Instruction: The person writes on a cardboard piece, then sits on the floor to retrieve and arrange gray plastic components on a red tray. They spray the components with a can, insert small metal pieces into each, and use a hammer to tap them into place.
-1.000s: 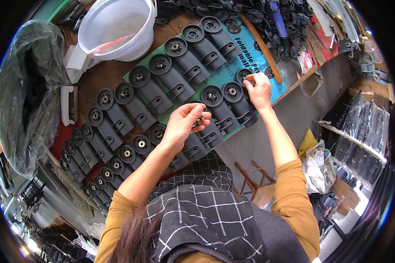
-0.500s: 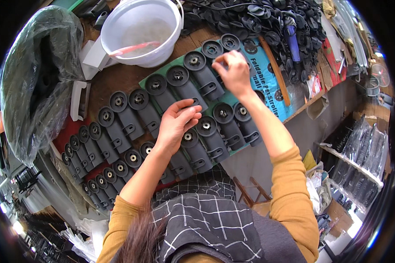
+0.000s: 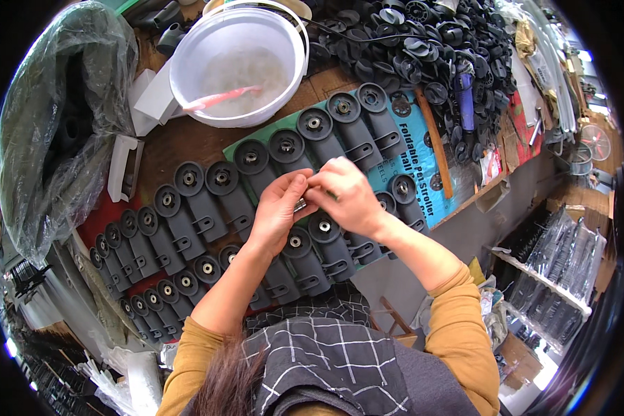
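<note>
My left hand (image 3: 279, 211) is closed over the middle of the work surface, with small silver metal pieces (image 3: 299, 205) showing between its fingers. My right hand (image 3: 349, 196) meets it there, fingertips pinched at the left fingers; whatever it grips is hidden. Under and around both hands lie two rows of dark grey plastic brackets, each with a round cup at one end. In the far row, a bracket (image 3: 324, 135) has a metal ring in its cup. The end bracket (image 3: 381, 121) of that row has a darker cup centre. My hands cover part of the near row.
A white bucket (image 3: 180, 76) with a pink-handled tool (image 3: 222, 98) in it stands at the back. Black plastic parts (image 3: 409, 52) are heaped behind the rows. A wooden strip (image 3: 435, 149) lies across the blue printed sheet (image 3: 414, 163). Clear plastic bag (image 3: 31, 139) at left.
My right hand has come back from the far row's right end to my left hand, and their fingers now meet. The whole view has shifted slightly.
</note>
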A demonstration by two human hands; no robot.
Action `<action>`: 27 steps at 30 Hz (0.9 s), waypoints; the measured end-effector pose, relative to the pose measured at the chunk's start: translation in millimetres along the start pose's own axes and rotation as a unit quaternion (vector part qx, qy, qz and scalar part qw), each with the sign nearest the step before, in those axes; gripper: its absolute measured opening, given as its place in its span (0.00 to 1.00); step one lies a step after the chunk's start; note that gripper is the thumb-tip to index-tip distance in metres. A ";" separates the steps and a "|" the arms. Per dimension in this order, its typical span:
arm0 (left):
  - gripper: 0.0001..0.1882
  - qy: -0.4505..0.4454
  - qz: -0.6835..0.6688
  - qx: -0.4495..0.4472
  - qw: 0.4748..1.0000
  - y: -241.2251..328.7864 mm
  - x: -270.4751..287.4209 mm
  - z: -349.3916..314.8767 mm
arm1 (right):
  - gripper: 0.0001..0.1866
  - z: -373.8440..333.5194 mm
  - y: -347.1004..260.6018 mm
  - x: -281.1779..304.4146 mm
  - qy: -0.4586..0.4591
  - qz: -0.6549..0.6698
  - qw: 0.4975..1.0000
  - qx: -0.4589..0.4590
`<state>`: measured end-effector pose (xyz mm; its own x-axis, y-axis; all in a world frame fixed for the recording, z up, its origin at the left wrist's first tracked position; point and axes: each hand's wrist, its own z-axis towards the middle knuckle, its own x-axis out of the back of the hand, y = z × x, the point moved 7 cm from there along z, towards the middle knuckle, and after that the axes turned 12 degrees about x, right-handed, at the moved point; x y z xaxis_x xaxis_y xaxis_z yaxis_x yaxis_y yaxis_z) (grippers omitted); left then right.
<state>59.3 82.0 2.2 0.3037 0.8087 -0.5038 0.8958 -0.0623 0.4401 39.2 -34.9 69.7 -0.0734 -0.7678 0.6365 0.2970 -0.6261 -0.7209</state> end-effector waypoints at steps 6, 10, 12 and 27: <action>0.17 0.037 -0.016 0.006 0.999 12.3 26.0 -1.1 | 0.08 16.1 120.1 78.3 0.118 -0.318 0.939 -0.049; 0.14 0.138 -0.050 -0.017 0.989 26.0 91.4 -15.6 | 0.09 19.4 180.2 77.6 0.026 -0.372 0.921 -0.109; 0.14 0.160 -0.076 -0.082 0.981 44.1 134.5 -28.3 | 0.10 14.1 178.0 83.1 0.044 -0.328 0.940 -0.088; 0.25 0.377 -0.130 -0.234 0.887 188.6 359.8 -69.8 | 0.27 -156.8 285.6 174.1 -0.030 -0.359 0.882 -0.304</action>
<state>314.8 402.1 -44.2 -0.3534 0.9328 -0.0712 0.6175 0.2897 0.7312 -38.0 -368.8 -68.3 0.0215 -0.1472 0.9889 -0.3716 -0.9194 -0.1288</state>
